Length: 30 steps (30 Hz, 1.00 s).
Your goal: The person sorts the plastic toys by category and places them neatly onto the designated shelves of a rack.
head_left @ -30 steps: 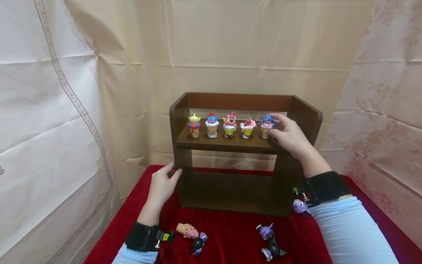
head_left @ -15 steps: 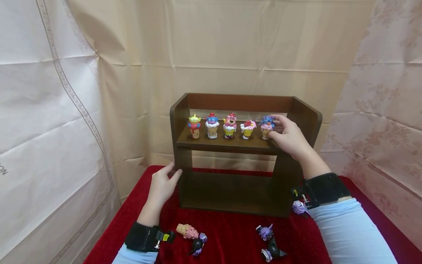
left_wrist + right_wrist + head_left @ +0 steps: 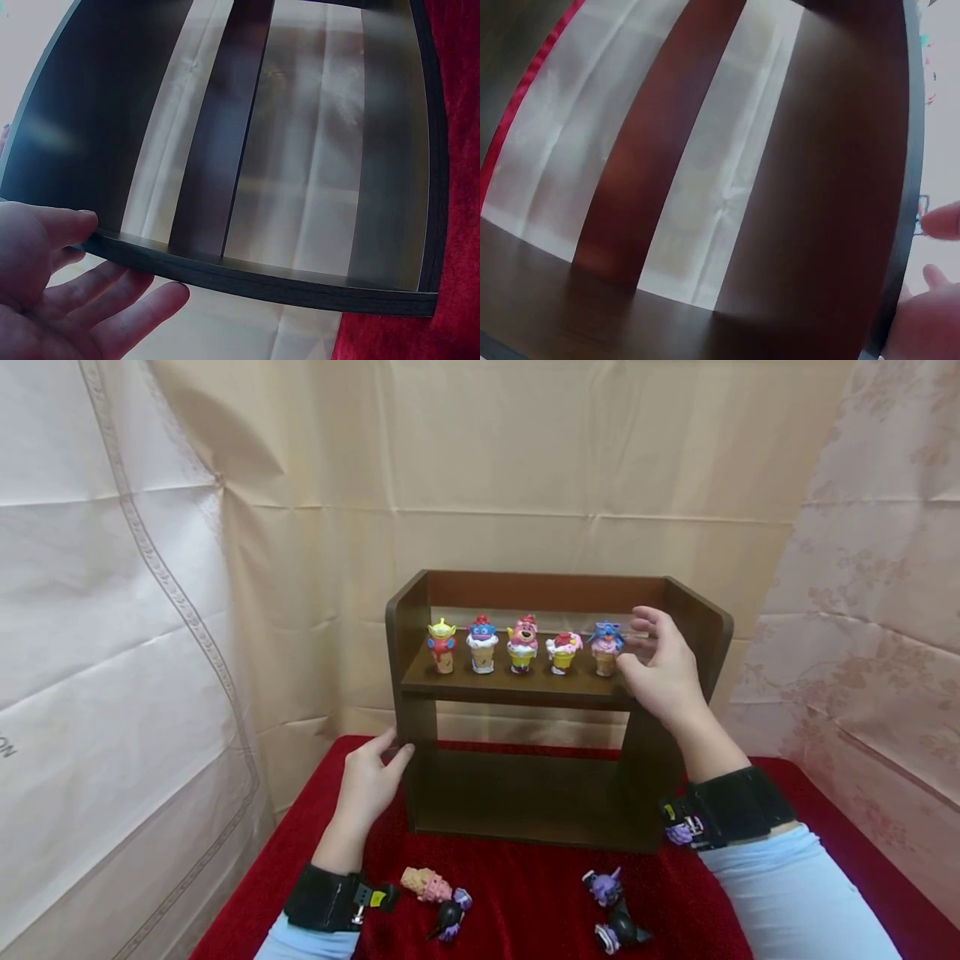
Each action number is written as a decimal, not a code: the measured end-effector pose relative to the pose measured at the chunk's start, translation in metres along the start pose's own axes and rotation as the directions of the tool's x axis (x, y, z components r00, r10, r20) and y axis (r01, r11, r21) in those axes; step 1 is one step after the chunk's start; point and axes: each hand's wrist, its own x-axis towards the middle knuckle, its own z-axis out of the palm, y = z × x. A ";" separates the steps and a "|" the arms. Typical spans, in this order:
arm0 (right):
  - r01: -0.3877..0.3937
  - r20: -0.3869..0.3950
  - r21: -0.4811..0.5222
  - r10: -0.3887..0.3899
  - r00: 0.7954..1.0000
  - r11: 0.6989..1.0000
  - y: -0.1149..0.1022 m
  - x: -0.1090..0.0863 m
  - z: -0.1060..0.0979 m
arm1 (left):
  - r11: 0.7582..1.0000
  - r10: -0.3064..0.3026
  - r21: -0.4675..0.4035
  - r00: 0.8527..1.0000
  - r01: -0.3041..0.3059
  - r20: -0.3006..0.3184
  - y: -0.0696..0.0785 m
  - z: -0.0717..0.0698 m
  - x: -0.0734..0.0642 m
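Observation:
My right hand (image 3: 663,664) is beside a small blue character figurine in an ice-cream cone (image 3: 606,652), at the right end of a row on the upper board of a brown wooden shelf (image 3: 517,689). Its fingers are spread, with a gap showing between them and the figurine. In the right wrist view, part of that hand (image 3: 934,311) appears at the right edge, past the shelf's board. My left hand (image 3: 371,781) is at the shelf's left side panel. The left wrist view shows its thumb (image 3: 75,221) at the panel's edge and the other fingers loosely extended outside.
Left of the blue figurine stand a yellow-cone figurine (image 3: 561,656), a pink bear (image 3: 522,647), a blue-faced one (image 3: 482,647) and a green alien (image 3: 442,647). On the red cloth (image 3: 525,893) lie a pink ice-cream piece (image 3: 427,885) and several purple-and-black figurines (image 3: 622,928).
My right hand has let go of the blue figurine and drawn slightly right, its fingers spreading. The figurine stays upright on the board. My left hand has not moved.

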 end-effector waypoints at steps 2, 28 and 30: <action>-0.004 -0.034 0.021 0.005 0.999 1.000 -0.001 -0.002 0.000 | 1.000 -0.002 0.005 1.000 0.002 0.000 0.000 0.000 0.000; -0.083 0.041 -0.153 0.091 0.995 0.985 -0.002 -0.003 -0.005 | 1.000 -0.001 0.000 1.000 0.001 0.009 0.000 -0.001 -0.001; -0.083 0.052 -0.154 0.092 0.994 0.985 -0.002 -0.002 -0.005 | 1.000 -0.001 0.003 1.000 0.001 0.007 -0.001 -0.001 -0.001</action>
